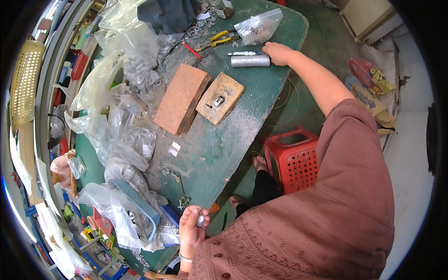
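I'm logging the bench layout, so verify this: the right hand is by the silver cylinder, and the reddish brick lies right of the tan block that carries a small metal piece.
One error: the reddish brick lies left of the tan block, as the head view shows. The right hand is indeed by the silver cylinder, and the block does carry a small metal piece.

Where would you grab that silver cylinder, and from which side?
Probably around the middle of the cylinder, from above: it lies on its side, its long round top bare. A pen-like tool lies along its far side and the right hand is by its right end; the near side looks free.
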